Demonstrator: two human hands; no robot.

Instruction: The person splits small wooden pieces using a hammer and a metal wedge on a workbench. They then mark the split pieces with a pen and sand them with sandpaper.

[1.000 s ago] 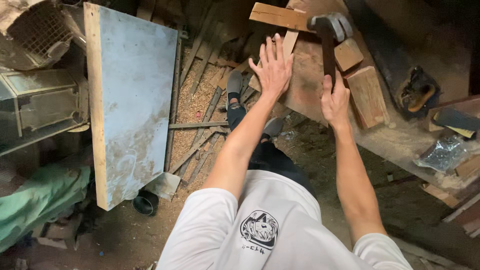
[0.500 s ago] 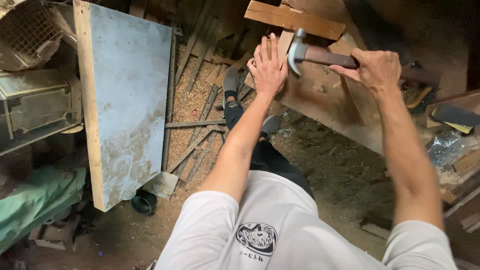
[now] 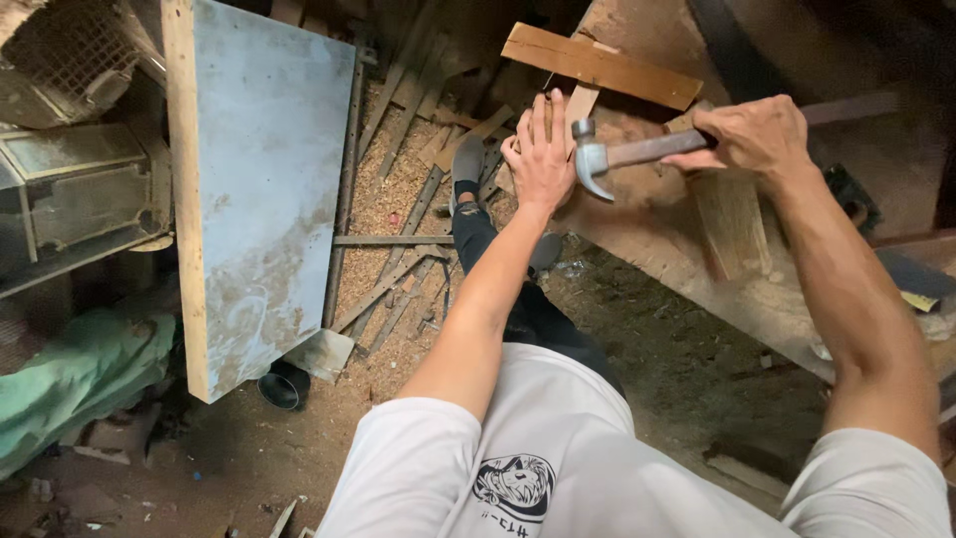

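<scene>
My right hand [image 3: 752, 134] is shut on the wooden handle of a claw hammer [image 3: 622, 154], whose steel head hangs just to the right of my left hand. My left hand [image 3: 540, 149] lies flat with fingers spread on a narrow wooden piece [image 3: 580, 102] that runs under a short brown plank [image 3: 597, 65]. Both pieces rest on a big slanted wooden board [image 3: 657, 239]. My dark-trousered leg and grey shoe [image 3: 468, 164] stretch out over the sawdust below.
A large grey panel with a wooden edge [image 3: 269, 169] leans at the left, with a metal box [image 3: 80, 189] and green cloth [image 3: 80, 369] beside it. Thin slats [image 3: 398, 269] and sawdust litter the floor. A dark round can [image 3: 281, 387] sits under the panel.
The hammer swung from upright at the plank's right end over toward my left hand, and its head has now come lower, level with my fingers. My left hand stayed on the wood.
</scene>
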